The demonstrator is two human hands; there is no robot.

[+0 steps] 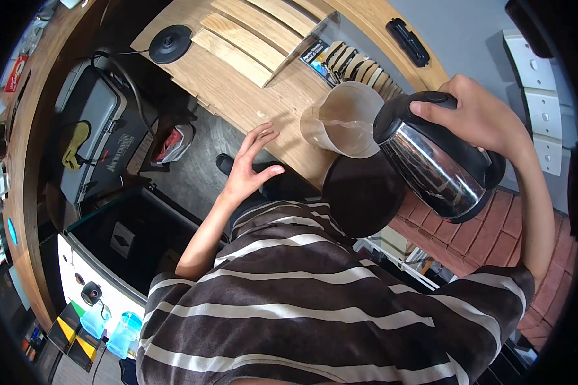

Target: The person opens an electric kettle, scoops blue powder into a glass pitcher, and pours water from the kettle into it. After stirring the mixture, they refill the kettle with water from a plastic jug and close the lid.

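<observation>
My right hand (478, 119) grips the black handle of an electric kettle (433, 167) with a shiny metal body. The kettle is tilted, and a stream of clear water runs from its spout into a translucent plastic container (315, 128), which stands on the wooden counter (237, 96). My left hand (245, 170) is held in the air left of the container, fingers spread, touching nothing. Below the container is a round black thing (363, 199), partly behind the kettle; its kind I cannot make out.
The kettle's round black base (169, 43) sits at the counter's far left. A slatted wooden rack (237, 48) and a row of wooden pieces (359, 64) stand at the back. A ledge of red bricks (481, 221) lies at right, an open black bin (131, 228) at left.
</observation>
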